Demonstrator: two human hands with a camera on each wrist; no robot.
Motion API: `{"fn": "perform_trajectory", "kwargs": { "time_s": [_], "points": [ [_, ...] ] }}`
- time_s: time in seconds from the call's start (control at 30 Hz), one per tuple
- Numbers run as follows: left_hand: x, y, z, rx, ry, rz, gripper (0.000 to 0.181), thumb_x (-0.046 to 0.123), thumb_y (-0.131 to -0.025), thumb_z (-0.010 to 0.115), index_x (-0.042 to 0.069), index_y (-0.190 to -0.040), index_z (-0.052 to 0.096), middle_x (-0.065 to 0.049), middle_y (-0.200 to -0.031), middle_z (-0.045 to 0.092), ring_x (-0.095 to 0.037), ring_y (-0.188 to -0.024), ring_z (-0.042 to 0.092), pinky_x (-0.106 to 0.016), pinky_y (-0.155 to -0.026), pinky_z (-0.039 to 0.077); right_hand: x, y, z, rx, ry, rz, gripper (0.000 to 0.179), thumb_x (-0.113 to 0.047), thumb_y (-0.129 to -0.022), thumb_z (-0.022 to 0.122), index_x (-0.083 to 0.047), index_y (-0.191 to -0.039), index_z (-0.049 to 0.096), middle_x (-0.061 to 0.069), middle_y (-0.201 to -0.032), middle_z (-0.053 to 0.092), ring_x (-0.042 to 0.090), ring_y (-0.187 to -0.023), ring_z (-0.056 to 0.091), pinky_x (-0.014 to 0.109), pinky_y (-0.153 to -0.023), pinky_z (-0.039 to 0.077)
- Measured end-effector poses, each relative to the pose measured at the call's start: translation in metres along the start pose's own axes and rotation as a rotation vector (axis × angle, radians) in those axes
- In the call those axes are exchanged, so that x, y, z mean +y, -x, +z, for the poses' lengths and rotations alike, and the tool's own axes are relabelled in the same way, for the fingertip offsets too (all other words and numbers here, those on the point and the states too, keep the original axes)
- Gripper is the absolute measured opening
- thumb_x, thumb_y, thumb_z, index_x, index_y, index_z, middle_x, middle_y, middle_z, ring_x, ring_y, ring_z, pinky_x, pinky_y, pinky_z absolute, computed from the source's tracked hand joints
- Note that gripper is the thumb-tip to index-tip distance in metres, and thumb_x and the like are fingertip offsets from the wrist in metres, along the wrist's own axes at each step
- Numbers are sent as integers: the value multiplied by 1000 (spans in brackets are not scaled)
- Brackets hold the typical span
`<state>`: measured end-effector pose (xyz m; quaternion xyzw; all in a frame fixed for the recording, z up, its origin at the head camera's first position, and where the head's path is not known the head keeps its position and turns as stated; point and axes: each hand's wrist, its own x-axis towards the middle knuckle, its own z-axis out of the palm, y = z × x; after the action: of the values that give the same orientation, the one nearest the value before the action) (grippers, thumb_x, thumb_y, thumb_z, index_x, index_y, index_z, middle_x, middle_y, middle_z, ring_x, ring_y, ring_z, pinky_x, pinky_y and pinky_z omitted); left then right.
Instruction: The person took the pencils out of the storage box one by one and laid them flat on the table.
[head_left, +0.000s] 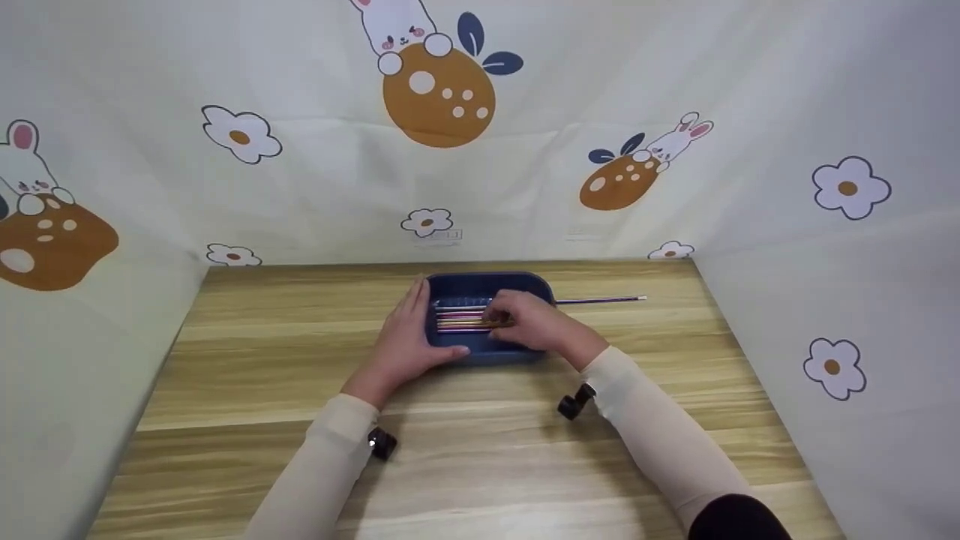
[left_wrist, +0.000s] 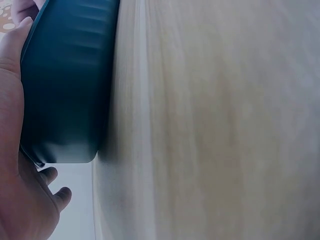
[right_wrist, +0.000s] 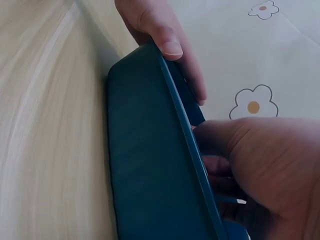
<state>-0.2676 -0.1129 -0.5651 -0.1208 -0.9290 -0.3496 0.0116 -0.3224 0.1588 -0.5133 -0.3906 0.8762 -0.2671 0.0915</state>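
**Left hand on the tub, right hand inside it**

The tub sits on the counter, between the hands. The left hand is spread wide over its end, fingers straight along the outside, thumb on the near rim. The right hand is narrow, fingers curled and pinching at the sticks, which lie side by side between the two hands. A purple stick juts out past the tub, beyond the right hand.
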Motion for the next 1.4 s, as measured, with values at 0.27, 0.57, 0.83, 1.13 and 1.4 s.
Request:
{"fn": "perform_trajectory", "kwargs": {
  "time_s": [0.27, 0.57, 0.83, 1.13, 1.4],
  "points": [
    [1, 1, -2, 2, 11, -8, 146, 66, -78, 94, 3, -177, 8, -14, -186, 4, -39, -169, 13, -58, -135, 19, -1, -8, 8, -41, 110, 24, 21, -12, -99, 84, -6, -119, 82, 7, -111, 72, 25, -103, 68, 47, -96, 57],
    [1, 2, -2, 1, 21, 0, 145, 66, -79, 94, 3, -177, 7, -15, -186, 5, -39, -169, 12, -61, -135, 18, 3, -12, 14, -62, 111, 57, 17, -6, -99, 82, -7, -116, 83, 7, -114, 76, 25, -106, 69, 47, -100, 57],
    [1, 2, -2, -2, 21, 3, 146, 67, -79, 94, 3, -177, 6, -15, -186, 4, -39, -169, 12, -60, -135, 18, 5, -14, 16, -63, 97, 59, 16, -4, -98, 83, -6, -114, 84, 8, -110, 78, 25, -102, 70, 46, -96, 59],
    [3, 1, -2, 1, 22, -11, 144, 67, -80, 93, 5, -178, 8, -17, -185, 7, -39, -169, 12, -61, -134, 19, 11, -17, 17, -86, 76, 73, 16, -1, -98, 82, -6, -113, 84, 7, -107, 79, 23, -98, 70, 46, -93, 60],
    [3, 1, -1, -3, 32, -18, 144, 66, -80, 93, 5, -178, 7, -16, -185, 6, -38, -169, 12, -59, -135, 18, 13, -19, 20, -66, 74, 79, 15, 2, -96, 83, -5, -109, 84, 6, -100, 79, 21, -93, 69, 44, -89, 61]
  ]
}}
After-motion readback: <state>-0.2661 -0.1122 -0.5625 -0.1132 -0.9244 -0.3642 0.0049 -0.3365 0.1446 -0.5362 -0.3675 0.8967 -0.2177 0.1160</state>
